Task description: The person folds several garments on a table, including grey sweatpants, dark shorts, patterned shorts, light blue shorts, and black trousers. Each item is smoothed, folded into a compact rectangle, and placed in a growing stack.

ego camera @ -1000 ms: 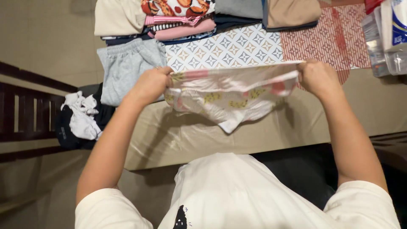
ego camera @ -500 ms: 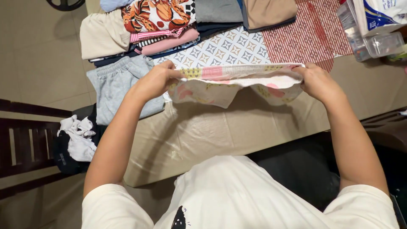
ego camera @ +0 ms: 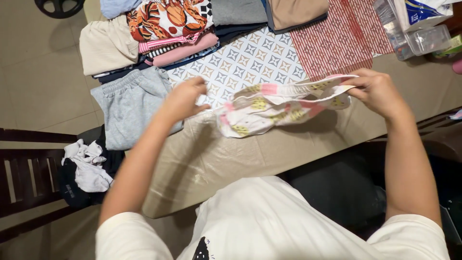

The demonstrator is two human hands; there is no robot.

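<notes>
Right hand pinches patterned garment; left hand open beside it, above table.

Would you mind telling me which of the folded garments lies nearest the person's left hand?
The grey sweatpants, directly beside the left hand; the beige and orange-patterned folded pieces lie farther up the table.

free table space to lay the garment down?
Bare beige tablecloth lies along the near edge, between the grey sweatpants and the right hand, below the patterned garment. The far side is crowded: folded stacks, patterned cloths, clear containers.
</notes>
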